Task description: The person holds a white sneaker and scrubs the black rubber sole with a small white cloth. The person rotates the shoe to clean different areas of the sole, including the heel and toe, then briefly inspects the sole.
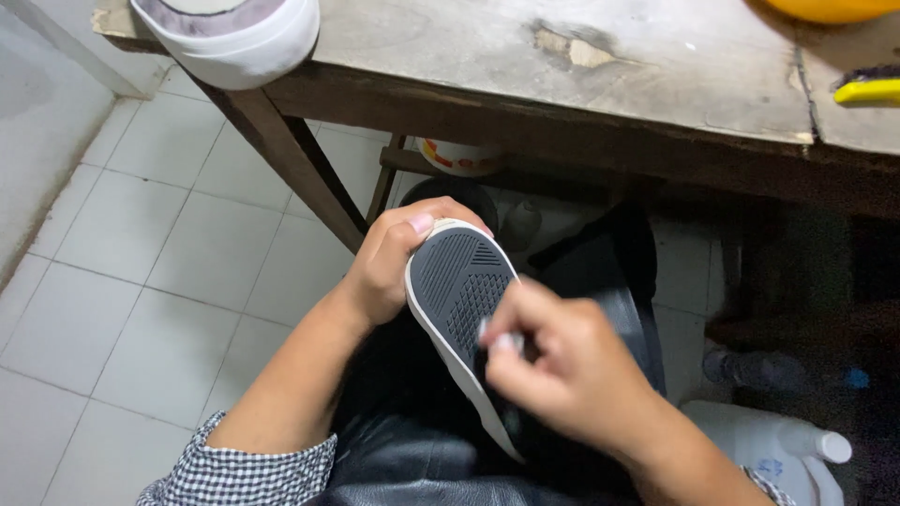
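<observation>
A worn wooden surface [656, 66] is spanning twelve o'clock. Below it, the shoe [459, 290] is lying sole-up over the lap, seemingly light, its rubber sole stiff and grippy. The left hand [394, 262] is curling closed around its toe; the right hand [562, 365] is pinching something small and pale against the sole.

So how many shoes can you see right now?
2. One shoe is held sole-up over the lap by the left hand, with the right hand against its sole. Another white shoe sits on the wooden table's corner. More may be out of view.
</observation>
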